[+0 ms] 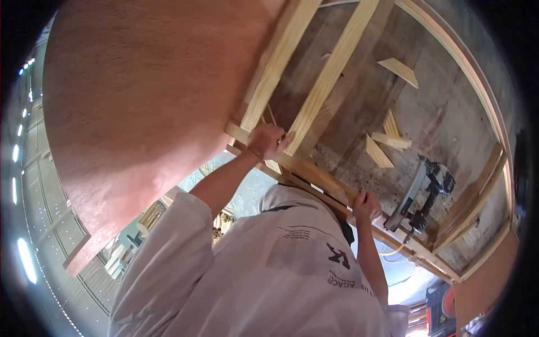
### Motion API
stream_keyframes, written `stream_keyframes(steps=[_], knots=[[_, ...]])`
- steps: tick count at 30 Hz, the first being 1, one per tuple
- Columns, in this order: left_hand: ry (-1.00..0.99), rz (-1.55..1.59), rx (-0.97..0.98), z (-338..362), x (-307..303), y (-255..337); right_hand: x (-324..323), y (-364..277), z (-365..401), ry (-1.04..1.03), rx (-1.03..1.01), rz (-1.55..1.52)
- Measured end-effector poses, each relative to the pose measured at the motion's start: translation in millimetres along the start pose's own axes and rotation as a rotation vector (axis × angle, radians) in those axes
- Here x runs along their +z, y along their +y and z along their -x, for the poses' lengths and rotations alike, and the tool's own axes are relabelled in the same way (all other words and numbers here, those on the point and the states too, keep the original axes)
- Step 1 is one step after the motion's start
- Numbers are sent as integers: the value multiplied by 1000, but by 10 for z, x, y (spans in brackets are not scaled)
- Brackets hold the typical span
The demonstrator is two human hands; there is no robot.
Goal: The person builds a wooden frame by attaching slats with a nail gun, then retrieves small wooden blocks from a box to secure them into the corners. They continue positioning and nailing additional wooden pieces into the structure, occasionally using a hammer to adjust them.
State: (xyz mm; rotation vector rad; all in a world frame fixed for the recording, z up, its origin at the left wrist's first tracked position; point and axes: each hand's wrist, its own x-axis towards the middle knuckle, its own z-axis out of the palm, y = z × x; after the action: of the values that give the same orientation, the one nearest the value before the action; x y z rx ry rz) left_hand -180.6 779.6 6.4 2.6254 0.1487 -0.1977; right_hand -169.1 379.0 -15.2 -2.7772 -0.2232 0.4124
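Observation:
A wooden strip runs slantwise along the near side of a timber frame, just in front of my body. My left hand is closed round its left part, close to the ends of two pale slats that stretch away from me. Further right, my right hand has its fingers wrapped round the same strip near its other end. A black nail gun lies on the wooden surface to the right of my right hand, with a pale hose near its lower end.
Several short angled wood offcuts lie on the stained work surface, one of them farther off. A large reddish plywood panel rises at left. Curved wooden edging borders the right side.

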Motion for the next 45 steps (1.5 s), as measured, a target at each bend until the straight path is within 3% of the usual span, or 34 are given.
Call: stream_keyframes(steps=[2,3,5,6,7,12,13,15,16,18,20,23,24,25,27,32,34,37,39,40,41,42,43,44,45], knots=[[9,54,20,44,-37,-64,252,60,63,2,-15,-43],[27,143,-3,58,34,-59,355,35,90,-104,11,-4],[-169,158,-36,125,164,-190,263,213,107,-256,151,136],[-42,209,-51,64,80,-4,66,147,93,-160,133,135],[18,-14,48,43,112,-47,-51,-48,-2,-65,87,113],[47,25,23,82,61,-64,-200,-140,-14,48,-27,28],[56,21,27,97,95,-39,-212,-140,-14,-18,16,14],[338,226,-57,61,124,103,-177,-58,-48,-46,43,-24],[390,228,84,78,299,90,-166,-18,-28,-81,83,-58],[323,236,285,-17,151,924,-259,87,-36,-96,109,-40],[140,281,289,-113,294,1425,-271,215,-102,-89,103,-58],[0,280,208,-147,699,1604,-232,247,-117,-215,192,14],[-115,152,200,-127,771,1625,-216,249,-100,-112,76,-56],[-233,27,199,-120,840,1625,-190,264,-113,-120,87,-63],[-228,22,211,-86,848,1637,-148,250,-74,55,5,-260],[-50,-8,241,-152,865,1618,-25,313,-356,-38,64,-153],[-67,-4,213,34,873,1646,-166,251,-75,-133,135,-117],[-19,14,189,-109,847,1647,-62,333,-58,4,29,-15],[-5,3,201,-174,831,1631,-102,275,-3,-66,50,-59],[-9,10,196,-100,805,1680,44,308,131,-87,100,-205],[114,41,225,-125,845,1655,250,429,75,-66,132,-340],[-83,-67,142,-171,826,1616,871,782,212,-95,230,-950],[-297,-141,98,-180,880,1613,1014,777,168,-185,-27,-323],[-178,-1,207,-128,951,1566,168,351,-118,-416,63,-26],[-138,-110,373,-135,828,1631,-257,142,-204,-532,218,42]])
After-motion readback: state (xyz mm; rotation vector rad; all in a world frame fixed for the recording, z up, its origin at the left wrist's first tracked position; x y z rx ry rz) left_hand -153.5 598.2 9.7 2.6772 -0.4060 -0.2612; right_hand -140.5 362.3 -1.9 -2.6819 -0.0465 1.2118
